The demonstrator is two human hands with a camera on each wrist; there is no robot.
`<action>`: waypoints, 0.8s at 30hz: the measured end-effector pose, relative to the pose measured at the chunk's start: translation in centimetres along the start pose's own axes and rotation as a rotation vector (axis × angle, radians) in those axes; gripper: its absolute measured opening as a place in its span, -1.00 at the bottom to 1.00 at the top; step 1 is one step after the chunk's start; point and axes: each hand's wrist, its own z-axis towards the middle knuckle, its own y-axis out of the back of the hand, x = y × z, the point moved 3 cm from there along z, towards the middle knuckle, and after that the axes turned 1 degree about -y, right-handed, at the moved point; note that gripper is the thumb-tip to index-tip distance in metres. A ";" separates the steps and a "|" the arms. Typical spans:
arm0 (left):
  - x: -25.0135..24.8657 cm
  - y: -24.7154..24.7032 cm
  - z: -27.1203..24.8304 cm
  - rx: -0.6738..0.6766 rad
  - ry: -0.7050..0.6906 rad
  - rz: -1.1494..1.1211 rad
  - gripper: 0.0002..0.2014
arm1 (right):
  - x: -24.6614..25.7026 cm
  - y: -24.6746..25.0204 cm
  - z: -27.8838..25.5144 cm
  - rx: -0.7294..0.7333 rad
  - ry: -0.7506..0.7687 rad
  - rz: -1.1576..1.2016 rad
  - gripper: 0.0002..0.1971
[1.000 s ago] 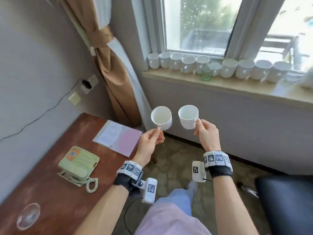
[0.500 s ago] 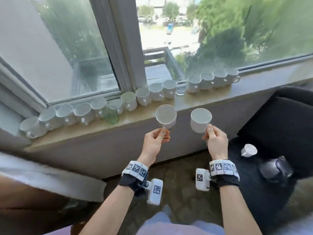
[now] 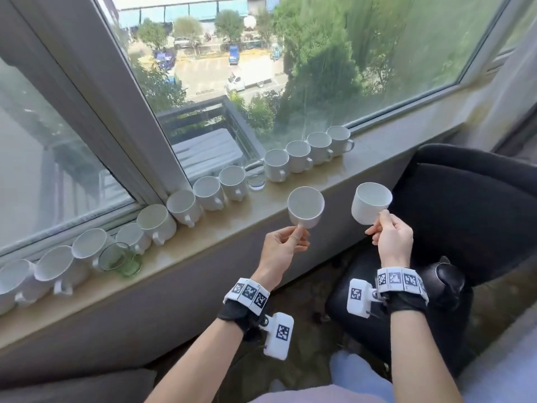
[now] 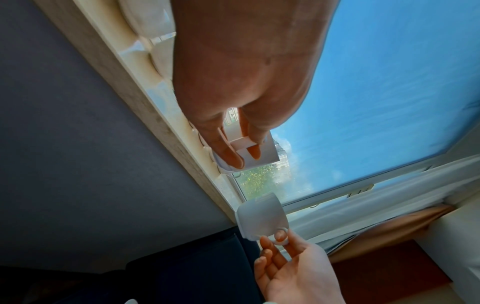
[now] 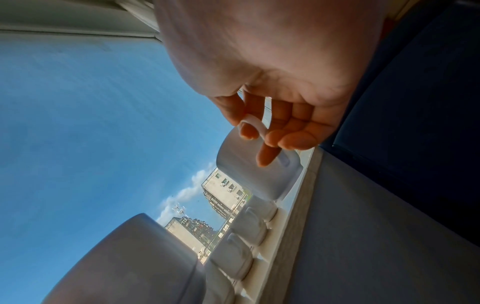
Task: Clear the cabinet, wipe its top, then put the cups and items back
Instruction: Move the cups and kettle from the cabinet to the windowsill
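Your left hand (image 3: 283, 245) pinches the handle of one white cup (image 3: 305, 206); your right hand (image 3: 392, 241) pinches the handle of a second white cup (image 3: 369, 205). Both cups hang tilted in the air above the front edge of the windowsill (image 3: 203, 245), touching nothing else. A row of cups (image 3: 209, 191) stands along the glass, with a green glass (image 3: 117, 258) and a clear glass (image 3: 256, 177) among them. Judgement: lower each cup upright onto bare sill near the row's right end, base flat, before releasing the handle. Avoid knocking the neighbouring cups. No legible brand or writing; the wristbands (image 3: 402, 280) carry only square coded markers.
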 end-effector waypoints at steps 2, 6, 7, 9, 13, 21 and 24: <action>-0.1 -1.4 1.8 0.008 0.004 0.007 -0.79 | 0.3 -0.2 2.6 0.004 -0.010 0.004 -0.56; -0.5 -5.0 6.0 0.000 0.010 0.015 -0.79 | 1.7 -0.5 9.1 0.053 -0.006 0.013 -0.57; -0.7 -6.0 7.1 -0.005 0.013 0.016 -0.79 | 2.2 -0.5 10.9 0.067 0.002 0.013 -0.58; -1.1 -8.2 9.2 -0.011 0.016 0.015 -0.80 | 3.1 -0.5 14.3 0.092 0.014 0.014 -0.57; -1.9 -12.9 13.3 -0.035 0.026 0.016 -0.80 | 4.1 0.2 20.3 0.138 0.021 -0.011 -0.57; -1.7 -21.3 20.0 -0.050 0.077 0.018 -0.76 | 3.4 2.8 28.1 0.194 0.009 -0.113 -0.55; -1.4 -23.5 22.3 -0.058 0.106 -0.024 -0.77 | 2.9 2.9 30.4 0.208 -0.004 -0.130 -0.55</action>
